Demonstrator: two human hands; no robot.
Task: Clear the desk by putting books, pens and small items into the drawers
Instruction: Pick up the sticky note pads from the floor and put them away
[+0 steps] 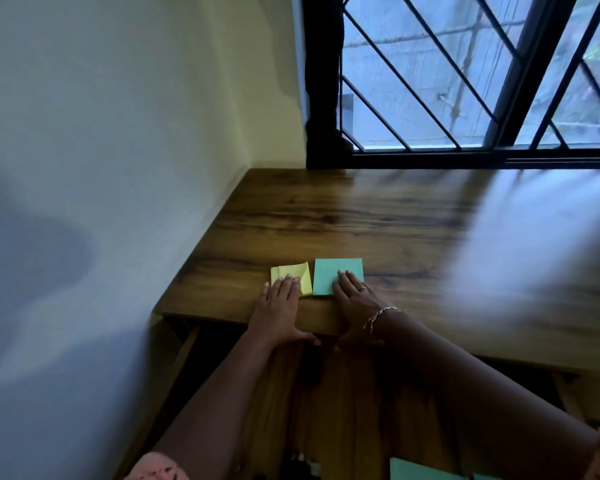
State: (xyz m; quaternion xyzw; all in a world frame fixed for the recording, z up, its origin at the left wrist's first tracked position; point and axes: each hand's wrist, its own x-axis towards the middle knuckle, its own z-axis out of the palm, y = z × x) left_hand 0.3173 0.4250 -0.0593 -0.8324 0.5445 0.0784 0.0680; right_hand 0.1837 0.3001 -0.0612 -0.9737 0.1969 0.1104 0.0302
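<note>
On the brown wooden table (326, 220) we're seemingly almost done, only a yellow sticky-note pad (289, 271) and green paper pad (338, 270) remain under our flat, straight fingers (286, 284).

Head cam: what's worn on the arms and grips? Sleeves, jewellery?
Forearms bare. The right grip has a thin ring on one finger and a silver chain bracelet at the wrist. The left grip wears nothing visible. A pink sleeve with dark specks covers the upper left arm.
</note>
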